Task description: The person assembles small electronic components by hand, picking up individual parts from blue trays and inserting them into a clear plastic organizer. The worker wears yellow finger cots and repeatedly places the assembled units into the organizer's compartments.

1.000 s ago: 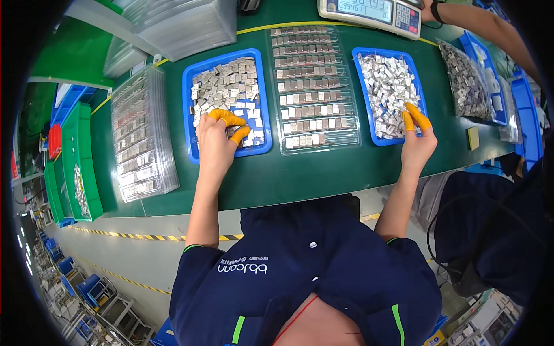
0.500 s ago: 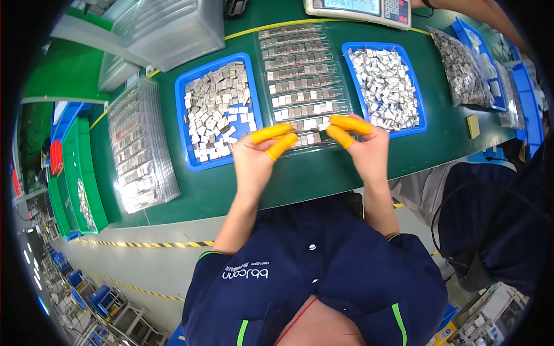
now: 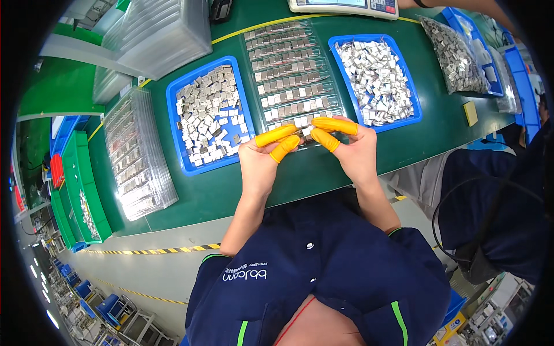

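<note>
In the head view my right hand [image 3: 356, 157], in yellow rubber finger cots [image 3: 334, 125], seems to pinch a small white rectangular piece [image 3: 307, 131] at twelve o'clock; my left hand [image 3: 258, 168] meets it, tips narrow, hold unclear. Beyond lies a clear plastic tray [image 3: 335, 92]; from my fingers, a shallow blue plastic tray [image 3: 178, 128] sits at ten, a second blue tray [image 3: 406, 75] at two. I judge this step two-handed close handling; the next move calls for fine, steady alignment.

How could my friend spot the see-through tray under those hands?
Over the green table, find the person's yellow-covered fingers. Beneath them is the near end of the clear tray, between a blue tray on the left and another blue tray on the right. Its pieces sit in neat rows; theirs lie in loose piles.
</note>
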The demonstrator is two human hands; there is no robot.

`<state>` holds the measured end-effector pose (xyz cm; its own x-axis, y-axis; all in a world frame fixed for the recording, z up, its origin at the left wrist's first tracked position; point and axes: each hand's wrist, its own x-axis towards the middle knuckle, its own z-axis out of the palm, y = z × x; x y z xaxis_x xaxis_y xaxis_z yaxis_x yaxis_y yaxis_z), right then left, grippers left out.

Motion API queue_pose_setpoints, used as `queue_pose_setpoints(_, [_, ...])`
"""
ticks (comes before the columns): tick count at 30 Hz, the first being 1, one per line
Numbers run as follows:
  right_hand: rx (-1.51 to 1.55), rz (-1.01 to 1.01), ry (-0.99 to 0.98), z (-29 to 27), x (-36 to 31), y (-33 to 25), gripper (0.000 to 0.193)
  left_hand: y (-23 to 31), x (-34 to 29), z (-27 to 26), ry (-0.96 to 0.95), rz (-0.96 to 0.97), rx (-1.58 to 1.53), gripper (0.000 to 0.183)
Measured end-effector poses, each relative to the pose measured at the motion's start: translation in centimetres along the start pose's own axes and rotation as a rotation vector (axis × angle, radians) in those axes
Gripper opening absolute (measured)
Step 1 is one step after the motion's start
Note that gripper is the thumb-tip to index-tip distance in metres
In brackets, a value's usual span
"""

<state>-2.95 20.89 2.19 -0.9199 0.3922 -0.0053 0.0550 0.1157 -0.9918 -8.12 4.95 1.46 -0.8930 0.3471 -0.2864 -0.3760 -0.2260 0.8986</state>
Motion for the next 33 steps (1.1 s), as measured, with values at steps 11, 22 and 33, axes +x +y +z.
queue_pose_setpoints(11, [0.133,0.156,-0.120,0.0,0.0,0.0,0.022,-0.6,0.0,-0.5,-0.021,0.073,0.118,0.024])
queue_pose_setpoints(22, [0.569,0.376,-0.460,-1.5,-0.6,0.1,0.023,0.2,-0.4,-0.9,-0.347,-0.164,-0.057,0.018])
queue_pose_setpoints(33, [-0.328,-0.392,0.021,-1.0,-1.2,0.9,0.023,-1.6,-0.1,0.4,-0.174,0.124,0.214,0.021])
